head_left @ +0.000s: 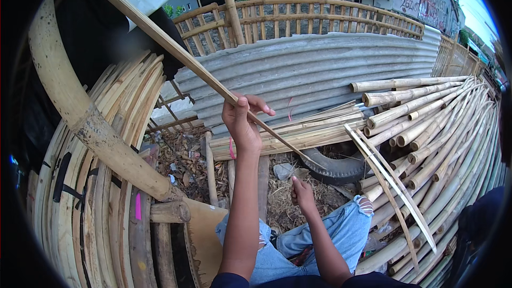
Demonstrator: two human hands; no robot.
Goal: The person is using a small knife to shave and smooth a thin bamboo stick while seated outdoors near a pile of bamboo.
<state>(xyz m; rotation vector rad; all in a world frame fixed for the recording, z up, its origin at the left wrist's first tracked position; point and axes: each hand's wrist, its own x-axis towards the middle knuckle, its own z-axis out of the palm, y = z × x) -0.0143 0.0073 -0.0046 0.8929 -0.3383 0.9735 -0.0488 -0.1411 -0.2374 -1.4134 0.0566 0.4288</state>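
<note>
The person's left hand (242, 124) is clamped on 1 bamboo strip (178, 52), held aloft in front of the corrugated metal sheet (330, 69). The strip's long axis slants from upper left to lower right, its narrower-looking end pointing down toward the tyre (341, 168). The right hand (303, 196), below that end, has curled fingers; whether they grip anything cannot be told.

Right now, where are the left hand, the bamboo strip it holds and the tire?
Left hand (244, 126), head view: middle of hand.
Bamboo strip (170, 45), head view: upper half.
Tire (342, 170), head view: visible curve.
</note>
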